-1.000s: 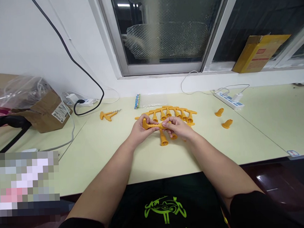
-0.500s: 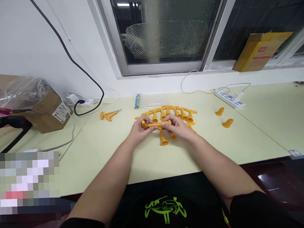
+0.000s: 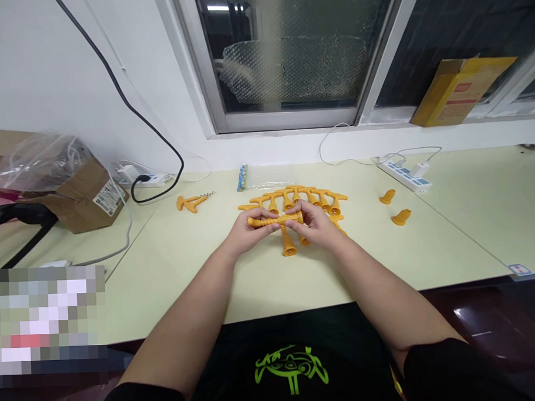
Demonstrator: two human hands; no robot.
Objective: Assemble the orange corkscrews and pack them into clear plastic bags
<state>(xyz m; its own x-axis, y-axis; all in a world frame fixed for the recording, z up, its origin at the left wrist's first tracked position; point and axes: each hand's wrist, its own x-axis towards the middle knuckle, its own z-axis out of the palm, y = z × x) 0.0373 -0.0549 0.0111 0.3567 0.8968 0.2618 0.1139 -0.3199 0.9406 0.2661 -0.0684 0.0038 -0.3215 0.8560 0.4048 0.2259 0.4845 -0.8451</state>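
Between my two hands lies a yellow plastic corkscrew (image 3: 274, 221), held level above the table. My left hand (image 3: 247, 229) pinches its handle end, and my right hand (image 3: 313, 223) closes round its flared, bell-shaped cover. Just beyond my hands several yellow corkscrews (image 3: 295, 193) with covers lie in an arc. Another corkscrew (image 3: 289, 245) rests below my hands, its flared end toward me. Others are partly hidden behind my right hand. To the left are two handles (image 3: 191, 202) with bare metal spirals. On the right sit two loose yellow covers (image 3: 401, 217).
A clear plastic bag (image 3: 269, 177) lies behind the arc. Power strips (image 3: 404, 175) with cables rest by the wall. At left stands an open cardboard box (image 3: 85, 195) holding plastic wrap. A yellow carton (image 3: 463, 91) leans on the window. The pale table (image 3: 177, 274) has a seam.
The held corkscrew has rolled about its length, so its handle's crosspiece now points differently. Both hands stay in nearly the same place with their hold kept.
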